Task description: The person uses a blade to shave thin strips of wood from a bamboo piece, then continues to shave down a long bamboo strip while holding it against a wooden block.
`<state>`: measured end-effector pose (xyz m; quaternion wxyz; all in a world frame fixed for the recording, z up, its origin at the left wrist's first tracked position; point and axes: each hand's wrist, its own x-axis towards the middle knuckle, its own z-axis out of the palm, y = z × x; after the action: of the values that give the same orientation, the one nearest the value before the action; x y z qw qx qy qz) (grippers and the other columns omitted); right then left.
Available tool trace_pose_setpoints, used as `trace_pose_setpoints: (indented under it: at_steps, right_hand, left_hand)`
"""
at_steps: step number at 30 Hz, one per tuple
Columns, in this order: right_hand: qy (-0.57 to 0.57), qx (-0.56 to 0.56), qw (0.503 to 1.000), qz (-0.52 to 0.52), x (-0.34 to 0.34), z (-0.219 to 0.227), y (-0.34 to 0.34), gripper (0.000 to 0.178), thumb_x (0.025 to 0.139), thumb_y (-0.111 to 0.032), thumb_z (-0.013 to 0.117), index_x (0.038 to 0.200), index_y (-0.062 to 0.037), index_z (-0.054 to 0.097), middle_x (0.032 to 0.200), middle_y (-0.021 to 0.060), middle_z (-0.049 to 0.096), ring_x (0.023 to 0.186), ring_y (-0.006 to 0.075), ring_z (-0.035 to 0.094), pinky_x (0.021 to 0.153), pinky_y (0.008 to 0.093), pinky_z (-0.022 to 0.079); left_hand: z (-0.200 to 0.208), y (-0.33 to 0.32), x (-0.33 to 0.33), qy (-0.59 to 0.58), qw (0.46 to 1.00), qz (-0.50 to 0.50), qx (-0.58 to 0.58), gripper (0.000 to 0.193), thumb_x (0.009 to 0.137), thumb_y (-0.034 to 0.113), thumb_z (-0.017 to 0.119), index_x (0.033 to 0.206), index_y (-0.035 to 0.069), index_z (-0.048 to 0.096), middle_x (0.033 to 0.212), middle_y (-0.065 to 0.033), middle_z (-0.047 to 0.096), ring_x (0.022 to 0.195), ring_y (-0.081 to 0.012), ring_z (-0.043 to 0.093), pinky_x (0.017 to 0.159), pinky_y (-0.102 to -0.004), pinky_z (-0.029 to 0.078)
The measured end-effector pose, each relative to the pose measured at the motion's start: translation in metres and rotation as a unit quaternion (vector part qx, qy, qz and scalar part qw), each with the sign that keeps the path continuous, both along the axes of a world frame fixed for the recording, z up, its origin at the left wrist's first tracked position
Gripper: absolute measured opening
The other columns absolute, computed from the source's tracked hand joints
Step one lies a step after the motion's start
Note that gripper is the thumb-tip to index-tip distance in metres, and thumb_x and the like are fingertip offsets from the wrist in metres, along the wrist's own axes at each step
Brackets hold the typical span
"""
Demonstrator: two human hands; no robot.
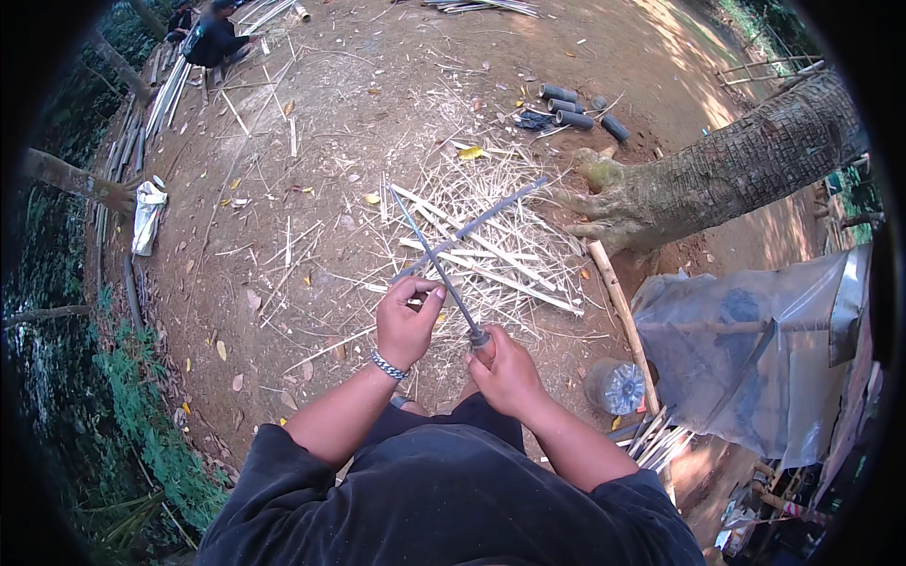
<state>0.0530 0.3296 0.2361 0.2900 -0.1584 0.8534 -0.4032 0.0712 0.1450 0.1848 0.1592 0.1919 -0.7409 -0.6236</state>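
My right hand [505, 373] is wrapped round the handle of a long, narrow-bladed knife [442, 271]. Its thin blade slants away from me to the upper left, with the tip above the shavings. My left hand [408, 321], with a chain bracelet on its wrist, is beside the blade. The left fingers are curled in and thumb and forefinger come close together by the blade; anything pinched there is too small to make out. A dark grey pole [500, 209] passes behind the blade, its near end close to my left hand.
Pale split strips [510, 274] and curled shavings cover the ground ahead. Black cylinders [571, 111] lie near a tree trunk [717, 170] on the right. A large clear bottle [615, 387], a leaning stick [623, 316] and plastic sheeting [746, 349] stand nearer. A person [215, 40] crouches far left.
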Motion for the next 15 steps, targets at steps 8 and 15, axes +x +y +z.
trace_pose_setpoints:
  at_steps: [8, 15]
  right_hand:
    - [0.022, -0.002, 1.000, 0.006, 0.013, -0.005, 0.001, 0.041, 0.086, -0.015, 0.064, 0.119, 0.0014, 0.048, 0.089, 0.0206, 0.067, 0.086, 0.0412, 0.065, 0.078, 0.0489, 0.049]
    - [-0.010, 0.003, 1.000, 0.003, 0.015, -0.001, -0.003, 0.043, 0.087, -0.020, 0.064, 0.121, 0.0017, 0.047, 0.094, 0.0216, 0.067, 0.090, 0.0403, 0.065, 0.082, 0.0478, 0.049]
  left_hand:
    - [0.010, 0.000, 0.002, 0.012, 0.999, -0.008, -0.030, 0.008, 0.087, 0.007, 0.067, 0.088, -0.002, 0.068, 0.087, -0.0087, 0.065, 0.070, -0.0124, 0.061, 0.061, -0.0248, 0.048]
    - [-0.012, -0.005, 0.002, 0.046, 0.998, -0.016, 0.027, 0.009, 0.090, 0.007, 0.067, 0.089, -0.002, 0.067, 0.090, -0.0081, 0.064, 0.075, -0.0111, 0.062, 0.064, -0.0237, 0.050]
